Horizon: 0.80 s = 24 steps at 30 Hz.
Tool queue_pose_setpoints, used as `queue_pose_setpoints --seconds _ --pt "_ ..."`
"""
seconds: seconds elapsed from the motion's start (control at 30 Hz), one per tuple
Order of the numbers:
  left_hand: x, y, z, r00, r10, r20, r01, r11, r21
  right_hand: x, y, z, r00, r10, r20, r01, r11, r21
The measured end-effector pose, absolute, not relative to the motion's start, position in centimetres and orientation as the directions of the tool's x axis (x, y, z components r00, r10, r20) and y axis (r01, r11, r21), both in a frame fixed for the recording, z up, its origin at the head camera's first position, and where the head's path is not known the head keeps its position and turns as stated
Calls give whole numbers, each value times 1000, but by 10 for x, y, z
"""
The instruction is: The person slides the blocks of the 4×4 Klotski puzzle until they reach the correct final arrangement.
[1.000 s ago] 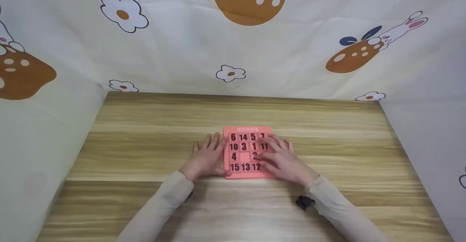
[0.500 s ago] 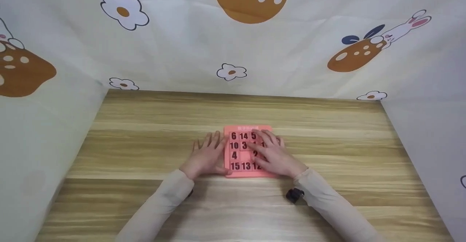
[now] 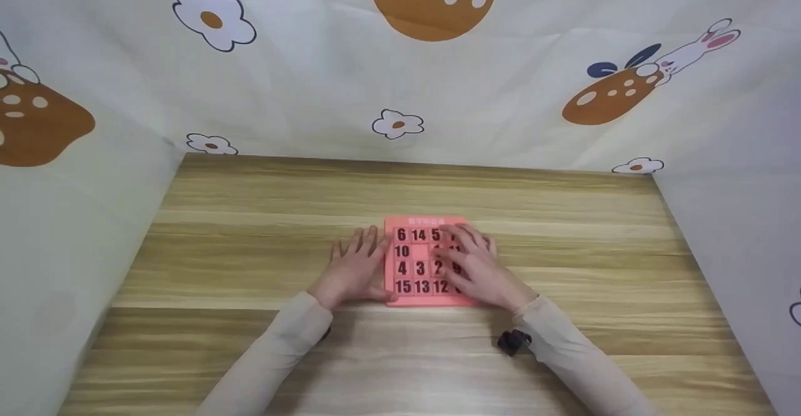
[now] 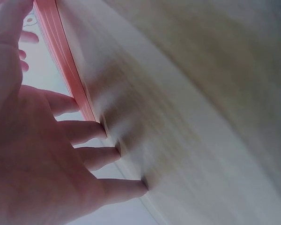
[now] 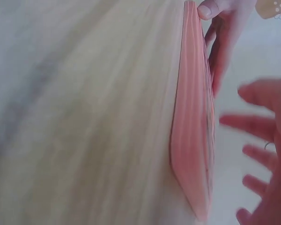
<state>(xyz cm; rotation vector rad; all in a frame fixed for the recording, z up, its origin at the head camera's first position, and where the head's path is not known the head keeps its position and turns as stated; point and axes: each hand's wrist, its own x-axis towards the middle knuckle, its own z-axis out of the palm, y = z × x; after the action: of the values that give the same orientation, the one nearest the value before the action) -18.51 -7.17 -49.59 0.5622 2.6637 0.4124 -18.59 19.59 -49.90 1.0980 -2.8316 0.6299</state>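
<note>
A pink number slide puzzle [image 3: 425, 302] lies flat on the table, its square tiles bearing black numbers. The gap among the tiles is in the second row, between the 10 [image 3: 402, 251] and the 1; the 3 tile [image 3: 420, 268] sits just below it. Along the puzzle's left edge rests my left hand [image 3: 352, 272], thumb on the near left corner, the other fingers spread, with fingertips down on the wood in the left wrist view. My right hand [image 3: 487, 275] hovers over the right-hand columns, partly covering them. In the right wrist view its loosely bent fingers [image 5: 255, 125] hold nothing.
The wood-grain table [image 3: 250, 203] extends on all sides of the puzzle. Pale cloth walls [image 3: 300, 78] with printed flowers and rabbits enclose it at the back, left and right. A dark wrist device [image 3: 514, 342] hangs under the right sleeve.
The 3 tile has slid down one row, so the gap now lies above it. My right hand went left over the tiles, then back slightly right. The left hand stayed put.
</note>
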Motion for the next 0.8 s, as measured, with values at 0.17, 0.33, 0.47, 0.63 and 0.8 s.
queue_pose_setpoints --seconds 0.17,0.33,0.47,0.63,0.8 --pt "-184 -72 -495 -845 426 -322 310 883 353 -187 194 -503 -755 -629 185 -650 678 -344" --pt "-183 -72 -494 -846 431 -314 308 876 371 -188 192 -503 -732 -676 83 -656 665 -357" --pt "-184 -71 -495 -847 430 -312 310 878 366 -190 199 -502 -720 -682 132 -668 628 -399" --pt "-185 -72 -496 -849 429 -308 308 876 371 -193 209 -502 -685 -693 225 -702 544 -460" --pt "-185 -73 -496 -849 432 -303 308 872 381 -192 211 -501 -735 -650 194 -661 622 -419"
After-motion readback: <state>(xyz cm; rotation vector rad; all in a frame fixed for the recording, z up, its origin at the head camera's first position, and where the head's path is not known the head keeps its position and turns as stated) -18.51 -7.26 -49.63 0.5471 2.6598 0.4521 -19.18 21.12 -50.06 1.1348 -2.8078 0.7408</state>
